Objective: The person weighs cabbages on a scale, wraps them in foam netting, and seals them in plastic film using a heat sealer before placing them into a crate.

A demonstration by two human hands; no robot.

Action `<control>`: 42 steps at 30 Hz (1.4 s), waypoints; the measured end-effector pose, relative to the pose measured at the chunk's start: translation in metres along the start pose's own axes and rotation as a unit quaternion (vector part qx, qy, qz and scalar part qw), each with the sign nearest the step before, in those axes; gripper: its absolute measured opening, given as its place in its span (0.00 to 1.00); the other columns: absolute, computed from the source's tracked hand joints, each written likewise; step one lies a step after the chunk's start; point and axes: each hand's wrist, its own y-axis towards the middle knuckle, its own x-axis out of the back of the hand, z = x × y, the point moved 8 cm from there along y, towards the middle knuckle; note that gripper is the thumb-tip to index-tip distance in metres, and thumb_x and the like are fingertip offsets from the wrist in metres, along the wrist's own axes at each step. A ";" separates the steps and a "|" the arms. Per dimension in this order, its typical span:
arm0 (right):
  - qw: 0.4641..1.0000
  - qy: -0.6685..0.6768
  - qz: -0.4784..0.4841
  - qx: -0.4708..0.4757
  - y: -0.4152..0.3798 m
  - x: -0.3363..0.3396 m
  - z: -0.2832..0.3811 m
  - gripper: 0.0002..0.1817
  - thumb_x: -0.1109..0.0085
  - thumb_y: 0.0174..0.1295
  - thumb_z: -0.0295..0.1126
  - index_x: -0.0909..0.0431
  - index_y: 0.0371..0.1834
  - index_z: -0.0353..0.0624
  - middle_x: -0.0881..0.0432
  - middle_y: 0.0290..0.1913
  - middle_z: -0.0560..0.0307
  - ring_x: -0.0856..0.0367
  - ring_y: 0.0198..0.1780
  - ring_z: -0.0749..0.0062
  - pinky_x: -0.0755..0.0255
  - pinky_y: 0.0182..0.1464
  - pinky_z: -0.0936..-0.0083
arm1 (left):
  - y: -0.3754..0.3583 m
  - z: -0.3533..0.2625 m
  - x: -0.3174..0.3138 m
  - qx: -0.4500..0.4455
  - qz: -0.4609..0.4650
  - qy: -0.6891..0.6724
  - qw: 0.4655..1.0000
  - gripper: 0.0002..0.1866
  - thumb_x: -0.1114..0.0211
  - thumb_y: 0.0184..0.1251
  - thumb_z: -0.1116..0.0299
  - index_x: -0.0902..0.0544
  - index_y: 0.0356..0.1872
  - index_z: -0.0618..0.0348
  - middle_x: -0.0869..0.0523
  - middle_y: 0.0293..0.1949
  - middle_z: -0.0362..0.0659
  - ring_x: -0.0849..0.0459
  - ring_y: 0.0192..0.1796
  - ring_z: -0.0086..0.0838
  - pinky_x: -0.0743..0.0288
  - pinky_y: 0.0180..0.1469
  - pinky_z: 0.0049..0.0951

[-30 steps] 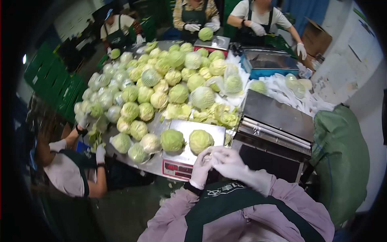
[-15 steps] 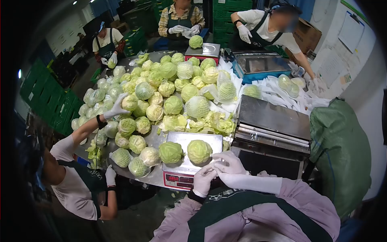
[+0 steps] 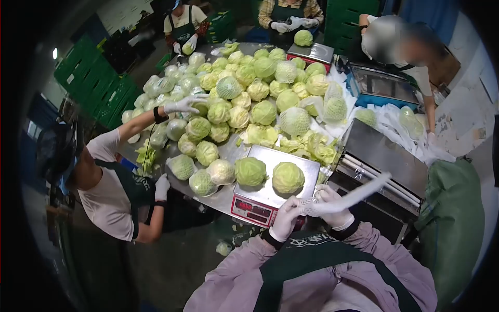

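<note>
By the steel table (image 3: 232, 152), near two cabbages (image 3: 250, 171) on a scale (image 3: 268, 161), the left hand (image 3: 286, 218) pinches a white net (image 3: 353, 200), spreading which would need both hands; the right hand's (image 3: 339, 219) half-hidden grip I can't tell.

**White mesh sleeve (image 3: 354, 198) held beside the scale (image 3: 307, 167)**

Left hand (image 3: 286, 214), gloved: fingers closed on the near end of the sleeve. Right hand (image 3: 337, 210), gloved: touching the sleeve, partly behind it; grip unclear. Free end of sleeve slants up to the right.

Scale platform carries two bare green cabbages, left cabbage (image 3: 250, 171) and right cabbage (image 3: 288, 178), slightly apart. Left of scale: netted cabbages (image 3: 202, 182). Beyond: large cabbage pile (image 3: 262, 112). At left, a co-worker's gloved hand (image 3: 186, 104) reaches to the pile.
</note>
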 end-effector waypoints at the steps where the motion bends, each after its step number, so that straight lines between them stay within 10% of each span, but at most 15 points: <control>1: 0.993 0.065 0.029 -0.092 -0.001 -0.001 -0.014 0.14 0.49 0.67 0.33 0.29 0.51 0.36 0.23 0.47 0.55 0.23 0.48 0.69 0.27 0.52 0.72 | 0.000 0.003 -0.001 0.020 0.006 -0.123 0.992 0.05 0.48 0.70 0.73 0.27 0.43 0.61 0.23 0.47 0.46 0.22 0.51 0.32 0.29 0.57 0.35; 6: 0.940 0.039 0.093 -0.327 -0.020 0.027 -0.066 0.20 0.50 0.69 0.36 0.30 0.57 0.33 0.20 0.47 0.54 0.20 0.41 0.73 0.24 0.44 0.78 | 0.003 0.000 0.005 0.095 -0.067 -0.307 0.945 0.16 0.56 0.75 0.67 0.32 0.58 0.63 0.23 0.55 0.52 0.22 0.57 0.37 0.28 0.62 0.35; 8: 0.977 -0.012 0.150 -0.153 -0.007 -0.019 0.001 0.17 0.46 0.67 0.34 0.26 0.52 0.33 0.18 0.43 0.53 0.19 0.45 0.67 0.28 0.54 0.68 | -0.011 -0.005 0.003 -0.031 -0.014 0.033 0.999 0.23 0.45 0.71 0.71 0.36 0.65 0.62 0.20 0.50 0.43 0.20 0.51 0.26 0.25 0.54 0.27; 12: 0.974 0.058 0.170 -0.139 0.026 -0.013 0.024 0.13 0.45 0.66 0.34 0.24 0.44 0.33 0.18 0.41 0.54 0.19 0.44 0.70 0.27 0.51 0.72 | -0.026 0.020 0.010 0.238 0.076 0.081 0.965 0.27 0.37 0.61 0.79 0.32 0.63 0.61 0.18 0.44 0.41 0.19 0.38 0.20 0.24 0.38 0.20; 17: 0.852 -0.504 -0.100 0.105 0.085 0.027 0.022 0.09 0.41 0.59 0.27 0.20 0.41 0.39 0.17 0.35 0.54 0.20 0.40 0.74 0.27 0.45 0.79 | -0.010 0.003 0.138 -0.033 -0.368 0.117 0.922 0.11 0.45 0.60 0.81 0.26 0.45 0.62 0.18 0.35 0.45 0.18 0.32 0.26 0.22 0.33 0.25; 20: 0.822 -0.528 -0.082 0.197 0.129 0.047 -0.018 0.14 0.43 0.63 0.36 0.21 0.45 0.38 0.17 0.40 0.46 0.19 0.44 0.62 0.27 0.49 0.73 | 0.030 0.099 0.224 0.063 -0.340 -0.027 0.938 0.12 0.45 0.68 0.70 0.21 0.48 0.63 0.15 0.41 0.45 0.16 0.40 0.27 0.22 0.43 0.26; 21: 0.800 -0.565 -0.016 0.201 0.138 0.034 -0.026 0.19 0.44 0.64 0.42 0.21 0.48 0.37 0.17 0.42 0.42 0.19 0.47 0.56 0.28 0.51 0.70 | 0.064 0.058 0.188 -0.143 -0.149 0.285 0.936 0.17 0.41 0.65 0.67 0.22 0.53 0.64 0.16 0.46 0.45 0.17 0.45 0.27 0.26 0.52 0.27; 25: 0.818 -0.573 -0.035 0.037 0.112 0.039 -0.027 0.26 0.50 0.67 0.50 0.23 0.51 0.35 0.18 0.43 0.38 0.19 0.47 0.49 0.27 0.50 0.65 | 0.040 -0.016 0.062 -0.087 -0.036 0.609 0.787 0.24 0.34 0.59 0.62 0.23 0.55 0.64 0.17 0.49 0.46 0.22 0.55 0.33 0.33 0.60 0.32; 27: 0.823 -0.566 0.034 0.029 0.087 0.012 -0.009 0.24 0.49 0.68 0.47 0.22 0.48 0.34 0.17 0.40 0.38 0.18 0.42 0.50 0.26 0.47 0.67 | 0.025 -0.016 0.055 0.033 -0.093 0.149 0.984 0.26 0.44 0.66 0.57 0.27 0.60 0.63 0.24 0.59 0.49 0.26 0.60 0.36 0.35 0.64 0.37; 29: 0.834 -0.549 0.056 -0.018 0.066 -0.019 0.015 0.22 0.48 0.68 0.45 0.22 0.48 0.33 0.17 0.39 0.39 0.17 0.41 0.53 0.26 0.46 0.68 | -0.004 0.047 0.100 0.102 -0.131 -0.275 0.947 0.27 0.50 0.69 0.55 0.29 0.63 0.62 0.27 0.63 0.50 0.28 0.63 0.38 0.37 0.67 0.41; 31: 0.793 -0.599 0.087 -0.069 0.061 -0.022 0.017 0.19 0.47 0.67 0.40 0.22 0.47 0.32 0.16 0.38 0.43 0.16 0.40 0.62 0.25 0.46 0.71 | -0.003 0.083 0.137 -0.039 0.133 0.428 0.893 0.33 0.61 0.73 0.46 0.36 0.68 0.63 0.32 0.67 0.53 0.29 0.65 0.46 0.39 0.69 0.47; 32: 0.795 -0.598 0.082 -0.069 0.063 -0.015 0.015 0.19 0.47 0.67 0.40 0.22 0.47 0.32 0.16 0.38 0.43 0.16 0.40 0.62 0.25 0.46 0.71 | -0.001 0.065 0.114 -0.036 0.139 0.428 0.892 0.33 0.61 0.73 0.46 0.36 0.68 0.63 0.32 0.67 0.53 0.29 0.65 0.46 0.39 0.69 0.47; 34: 0.934 -0.335 0.001 -0.122 0.067 0.028 -0.007 0.18 0.46 0.67 0.38 0.22 0.47 0.31 0.15 0.39 0.51 0.17 0.40 0.69 0.25 0.47 0.73 | -0.002 0.027 0.060 0.167 -0.115 -0.383 0.901 0.33 0.59 0.71 0.47 0.34 0.66 0.65 0.30 0.64 0.56 0.28 0.63 0.48 0.36 0.67 0.48; 40: 0.942 -0.134 -0.055 -0.302 0.058 0.053 -0.059 0.18 0.46 0.68 0.37 0.24 0.55 0.38 0.19 0.50 0.55 0.22 0.51 0.76 0.28 0.53 0.77 | 0.046 -0.011 0.082 0.068 -0.073 -0.208 0.973 0.23 0.50 0.69 0.57 0.23 0.50 0.71 0.18 0.50 0.56 0.21 0.54 0.43 0.29 0.60 0.42; 42: 0.973 -0.041 -0.003 -0.227 0.077 0.050 -0.065 0.20 0.47 0.69 0.37 0.27 0.59 0.38 0.20 0.53 0.56 0.24 0.54 0.74 0.30 0.55 0.77 | 0.068 -0.028 0.079 0.057 -0.080 0.192 0.977 0.15 0.38 0.61 0.69 0.20 0.45 0.70 0.15 0.44 0.51 0.17 0.47 0.35 0.25 0.54 0.33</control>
